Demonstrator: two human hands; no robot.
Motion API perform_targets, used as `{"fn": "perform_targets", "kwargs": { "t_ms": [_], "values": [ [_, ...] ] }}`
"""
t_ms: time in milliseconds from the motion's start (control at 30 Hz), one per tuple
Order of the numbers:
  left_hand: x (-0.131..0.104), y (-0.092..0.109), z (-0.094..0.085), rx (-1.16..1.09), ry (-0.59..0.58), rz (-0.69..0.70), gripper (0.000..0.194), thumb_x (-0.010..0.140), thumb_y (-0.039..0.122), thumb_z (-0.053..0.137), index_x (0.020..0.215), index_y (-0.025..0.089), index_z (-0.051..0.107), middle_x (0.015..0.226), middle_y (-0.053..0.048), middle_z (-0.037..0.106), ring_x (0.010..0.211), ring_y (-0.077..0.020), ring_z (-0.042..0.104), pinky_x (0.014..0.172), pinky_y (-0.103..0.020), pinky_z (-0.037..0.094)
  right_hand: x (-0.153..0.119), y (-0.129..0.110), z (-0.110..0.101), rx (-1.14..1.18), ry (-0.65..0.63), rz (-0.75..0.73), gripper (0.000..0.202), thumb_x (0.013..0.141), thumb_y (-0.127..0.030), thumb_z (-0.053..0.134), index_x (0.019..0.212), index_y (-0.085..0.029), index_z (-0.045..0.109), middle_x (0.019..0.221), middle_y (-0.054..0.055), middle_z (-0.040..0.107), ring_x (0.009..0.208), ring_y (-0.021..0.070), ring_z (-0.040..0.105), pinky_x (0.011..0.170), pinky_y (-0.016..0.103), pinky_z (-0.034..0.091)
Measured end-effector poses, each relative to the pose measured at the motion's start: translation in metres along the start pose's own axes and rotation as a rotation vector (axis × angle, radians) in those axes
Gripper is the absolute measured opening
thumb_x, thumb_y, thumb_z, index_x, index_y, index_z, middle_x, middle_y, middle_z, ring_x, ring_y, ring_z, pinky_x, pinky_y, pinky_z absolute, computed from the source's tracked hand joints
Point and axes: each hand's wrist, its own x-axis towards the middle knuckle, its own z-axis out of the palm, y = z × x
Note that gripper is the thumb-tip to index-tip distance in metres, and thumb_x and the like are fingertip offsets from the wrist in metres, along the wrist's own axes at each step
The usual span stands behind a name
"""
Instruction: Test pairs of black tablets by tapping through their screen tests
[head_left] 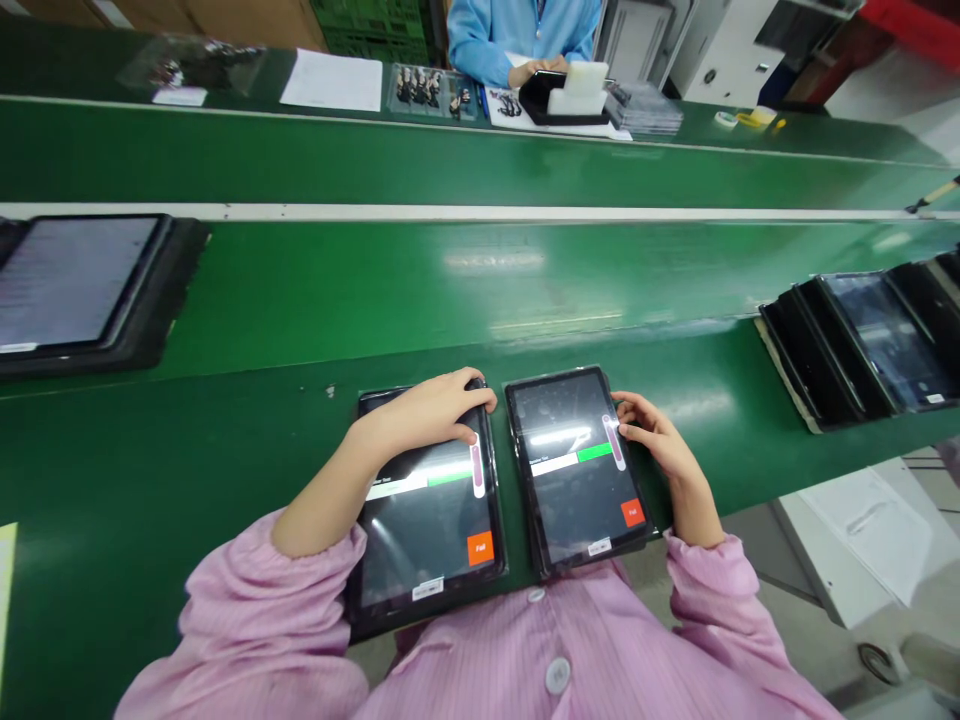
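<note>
Two lie before us, long axes near twelve o'clock: left tablet [424, 535] toward eleven, right tablet [570, 500] toward twelve. Our left hand [437, 407] lies over left tablet, reaching one-o'clock corner; right hand [652, 432] at right tablet's two-o'clock edge. Hands apart; gripping, we cannot tell. Tablet row [885, 335] toward two, nearer right hand.
</note>
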Motion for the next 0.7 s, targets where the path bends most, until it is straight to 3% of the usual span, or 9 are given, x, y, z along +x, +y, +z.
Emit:
{"fn": "perform_targets", "kwargs": {
  "t_ms": [133,300,467,567,700],
  "values": [
    [-0.002,-0.004,0.001,-0.039,0.034,0.011,0.039,0.084,0.038,0.069,0.12,0.026,0.059,0.144,-0.01,0.048,0.127,-0.0315,0.053,0.104,-0.041,0.044,-0.001,-0.002,0.001,0.043,0.012,-0.012,0.046,0.072,-0.033,0.071,0.117,-0.03,0.064,0.092,0.0,0.055,0.088,0.0211,0.055,0.087,0.037,0.047],
    [-0.021,-0.026,-0.004,-0.21,0.092,-0.068,0.076,0.088,0.049,0.058,0.151,0.02,0.029,0.153,-0.013,0.045,0.135,-0.03,0.048,0.109,-0.04,0.041,-0.003,-0.003,-0.002,0.054,-0.016,-0.015,0.044,0.075,-0.036,0.074,0.118,-0.03,0.065,0.092,0.001,0.056,0.088,0.0211,0.056,0.086,0.036,0.047],
    [-0.061,-0.07,-0.015,-0.204,0.007,-0.236,0.07,0.085,0.057,0.054,0.143,0.018,0.046,0.147,-0.012,0.053,0.132,-0.0307,0.052,0.107,-0.038,0.043,-0.003,0.003,-0.004,0.014,0.007,-0.037,0.04,0.076,-0.04,0.075,0.113,-0.029,0.067,0.092,0.002,0.06,0.089,0.0234,0.059,0.086,0.038,0.049],
    [-0.082,-0.092,-0.013,-0.227,-0.016,-0.217,0.073,0.084,0.06,0.055,0.145,0.021,0.047,0.149,-0.01,0.052,0.13,-0.0294,0.053,0.107,-0.037,0.043,-0.003,0.007,-0.005,0.017,0.032,-0.044,0.037,0.075,-0.041,0.077,0.108,-0.029,0.067,0.092,0.003,0.062,0.089,0.0233,0.059,0.085,0.037,0.051],
    [-0.091,-0.106,-0.003,-0.307,0.038,-0.157,0.072,0.087,0.057,0.055,0.148,0.022,0.044,0.15,-0.009,0.051,0.129,-0.0273,0.054,0.107,-0.036,0.043,-0.003,0.009,-0.004,0.01,0.036,-0.048,0.036,0.075,-0.043,0.077,0.107,-0.029,0.066,0.091,0.002,0.062,0.087,0.0227,0.059,0.083,0.035,0.051]
  ]
}}
